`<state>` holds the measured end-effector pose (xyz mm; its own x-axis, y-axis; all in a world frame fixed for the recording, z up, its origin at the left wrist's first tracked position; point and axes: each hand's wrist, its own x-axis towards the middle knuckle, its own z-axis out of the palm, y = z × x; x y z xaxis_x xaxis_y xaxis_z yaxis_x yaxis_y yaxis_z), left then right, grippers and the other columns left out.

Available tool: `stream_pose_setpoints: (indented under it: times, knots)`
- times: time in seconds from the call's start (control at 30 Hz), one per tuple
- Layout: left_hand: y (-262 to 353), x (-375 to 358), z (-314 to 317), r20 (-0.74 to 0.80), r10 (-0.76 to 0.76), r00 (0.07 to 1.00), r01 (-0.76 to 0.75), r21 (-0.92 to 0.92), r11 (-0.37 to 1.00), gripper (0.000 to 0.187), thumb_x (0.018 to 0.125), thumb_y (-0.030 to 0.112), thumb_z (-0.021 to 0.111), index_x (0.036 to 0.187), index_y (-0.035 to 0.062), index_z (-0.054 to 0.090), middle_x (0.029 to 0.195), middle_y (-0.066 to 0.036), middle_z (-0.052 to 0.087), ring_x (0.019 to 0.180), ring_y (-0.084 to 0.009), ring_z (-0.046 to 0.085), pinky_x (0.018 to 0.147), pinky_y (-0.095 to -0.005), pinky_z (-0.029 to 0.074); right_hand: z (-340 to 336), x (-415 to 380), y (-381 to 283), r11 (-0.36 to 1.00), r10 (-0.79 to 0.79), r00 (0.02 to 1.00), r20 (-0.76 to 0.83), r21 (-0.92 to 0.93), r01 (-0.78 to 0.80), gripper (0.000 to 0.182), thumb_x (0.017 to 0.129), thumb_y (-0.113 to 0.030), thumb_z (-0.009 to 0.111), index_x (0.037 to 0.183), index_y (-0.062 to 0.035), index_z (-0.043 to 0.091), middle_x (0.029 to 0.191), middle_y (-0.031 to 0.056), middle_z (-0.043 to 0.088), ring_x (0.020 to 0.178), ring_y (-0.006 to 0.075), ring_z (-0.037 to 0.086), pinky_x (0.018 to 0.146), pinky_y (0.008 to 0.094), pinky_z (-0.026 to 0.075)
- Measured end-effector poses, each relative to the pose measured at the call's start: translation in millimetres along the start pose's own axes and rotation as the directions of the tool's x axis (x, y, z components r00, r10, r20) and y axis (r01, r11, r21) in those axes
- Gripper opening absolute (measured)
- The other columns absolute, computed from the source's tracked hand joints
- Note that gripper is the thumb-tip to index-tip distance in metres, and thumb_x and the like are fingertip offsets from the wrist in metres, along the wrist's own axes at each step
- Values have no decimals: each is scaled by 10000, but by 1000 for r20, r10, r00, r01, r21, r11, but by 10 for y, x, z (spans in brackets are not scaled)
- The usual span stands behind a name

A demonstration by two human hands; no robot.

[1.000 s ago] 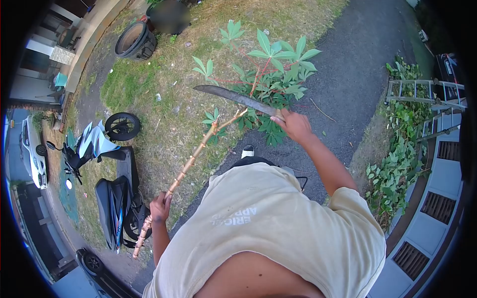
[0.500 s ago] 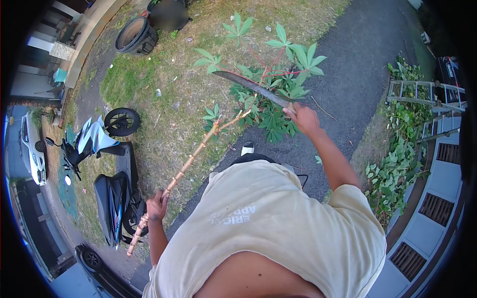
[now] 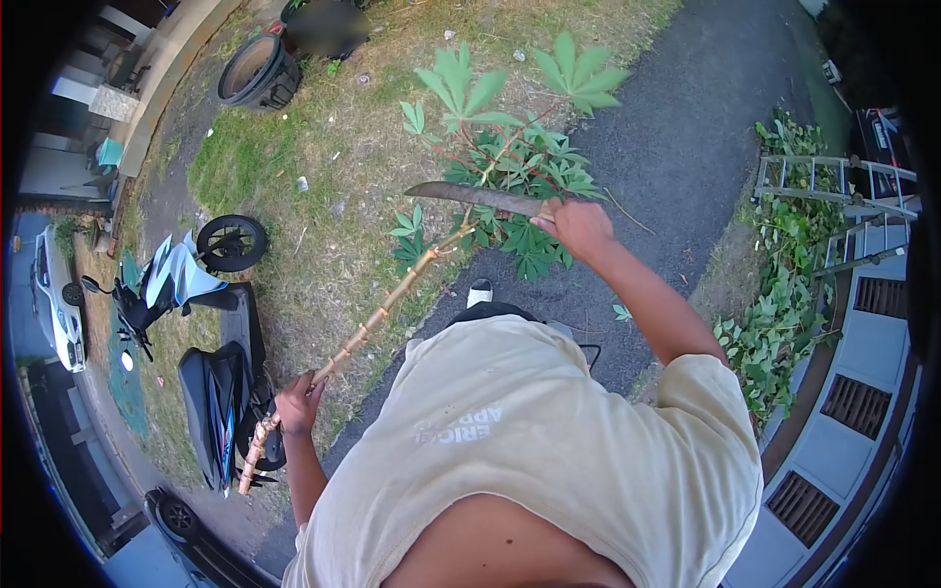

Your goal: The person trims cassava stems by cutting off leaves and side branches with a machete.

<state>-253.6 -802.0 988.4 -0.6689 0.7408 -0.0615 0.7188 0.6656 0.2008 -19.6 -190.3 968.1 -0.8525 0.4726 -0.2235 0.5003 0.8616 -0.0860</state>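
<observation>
My left hand (image 3: 297,402) grips a long knobbly brown stalk (image 3: 368,326) near its lower end. The stalk slants up to the right and ends in a leafy green top (image 3: 510,147) with red leaf stems. My right hand (image 3: 578,227) is shut on the handle of a long dark machete (image 3: 470,195). Its blade points left and lies across the stalk just below the leaves. Below me my beige shirt fills the lower frame and one shoe (image 3: 480,292) shows on the ground.
A blue and white scooter (image 3: 196,323) is parked on the left grass. A black pot (image 3: 257,71) sits at the far left top. Cut green branches (image 3: 784,314) and a metal ladder (image 3: 833,181) lie at the right. A dark asphalt path (image 3: 686,127) runs ahead.
The machete came down from a raised slant to lie nearly level against the stalk. The stalk and my left hand shifted slightly lower and left; the leafy top swung.
</observation>
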Motion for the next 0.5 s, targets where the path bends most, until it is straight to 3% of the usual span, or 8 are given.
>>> stream_pose_setpoints:
  times: [0.1,0.33,0.43,0.5]
  knots:
    - [-21,-22,-37,-17,-36,999,36,16,999,343,859,216,865,1166,96,771,855,-89,744,727,-285,747,647,-417,583,15,148,52,995,94,994,-54,40,-92,610,1060,-605,515,1111,-25,697,852,188,771,802,385,769,715,503,608]
    - [37,-91,62,-83,-58,995,63,62,996,303,861,199,862,1129,92,770,830,-91,717,713,-292,722,636,-413,570,85,138,-148,999,34,999,26,36,-35,585,1058,-604,523,1162,-61,714,877,192,776,849,388,773,748,513,610]
    - [-57,-277,122,-63,-120,991,123,49,991,314,853,212,864,1130,97,773,837,-93,724,710,-292,725,644,-425,574,98,219,210,943,295,953,-65,178,-280,632,1060,-633,501,1125,-36,702,867,225,762,869,440,757,766,566,594]
    - [-65,-407,189,-27,-152,988,152,21,988,322,848,219,865,1133,96,777,849,-95,734,709,-293,730,652,-438,580,60,168,223,954,263,963,-66,164,-249,641,1064,-636,487,1133,-35,701,883,219,767,889,427,760,778,559,594]
